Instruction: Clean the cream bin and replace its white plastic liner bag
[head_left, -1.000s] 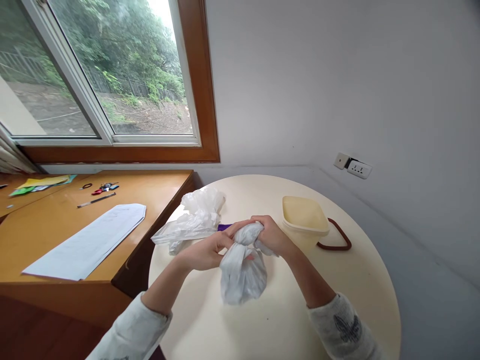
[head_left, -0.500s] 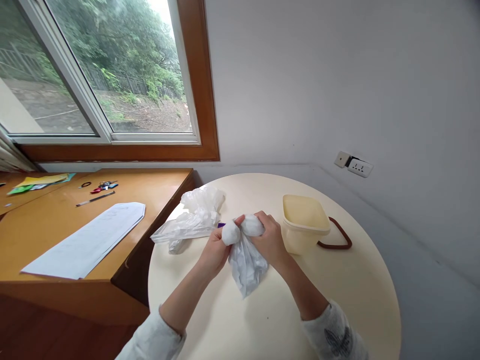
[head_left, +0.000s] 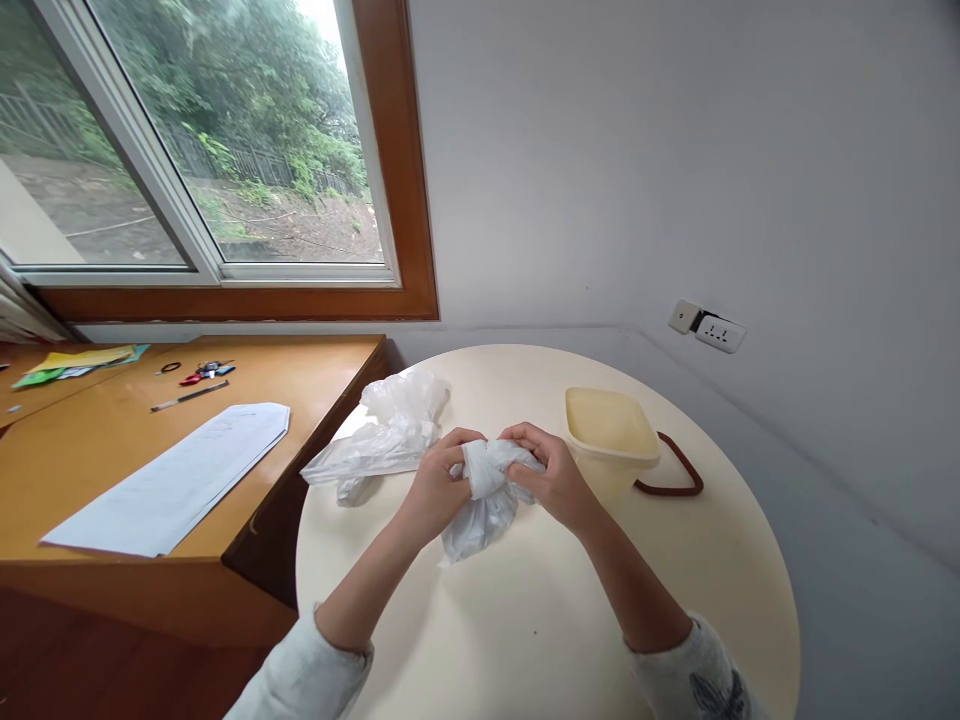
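Note:
A white plastic bag (head_left: pixel 486 470) is bunched and folded over between my two hands, above the middle of the round table. My left hand (head_left: pixel 441 480) grips its left side, fingers curled round the folded band. On the other side my right hand (head_left: pixel 551 475) pinches the gathered plastic between thumb and fingers. The loose end of the bag hangs down toward me below both hands. Beyond my left hand lies another crumpled white plastic bag (head_left: pixel 397 425). Just right of my right hand stands a cream plastic tub (head_left: pixel 611 450), its top uncovered.
The round cream table (head_left: pixel 600 620) stands against the wall. A brown curved strip (head_left: pixel 694 475) lies beside the tub. On the wooden desk (head_left: pixel 315 370) at left are paper sheets (head_left: pixel 176 480), a pen (head_left: pixel 190 396), keys (head_left: pixel 210 372) and coloured papers (head_left: pixel 82 363). A socket (head_left: pixel 720 332) is on the wall.
The bag's top, bulging in two rounded bunches before, is now folded across in a band. Its hanging end has swung left and looks shorter. Both hands have shifted their hold.

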